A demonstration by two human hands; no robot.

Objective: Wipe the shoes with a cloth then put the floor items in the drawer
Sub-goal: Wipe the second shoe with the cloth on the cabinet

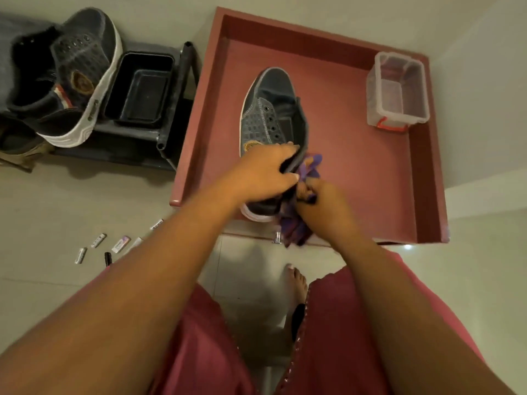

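A grey sneaker (271, 109) with a white sole is held over the open red drawer (370, 166). My left hand (262, 173) grips the sneaker at its collar near the heel. My right hand (322, 206) holds a bunched purple cloth (296, 226) against the heel side of the sneaker. A second matching grey sneaker (85, 69) rests on the dark shoe rack (174, 109) at the upper left. Several small items (114, 245), tubes and a black marker among them, lie on the floor at the left.
A clear plastic box (396, 92) with a red latch stands in the drawer's far right corner. A black tray (139, 86) sits on the rack beside the second sneaker. My bare foot (296, 283) stands on the tiled floor below the drawer front.
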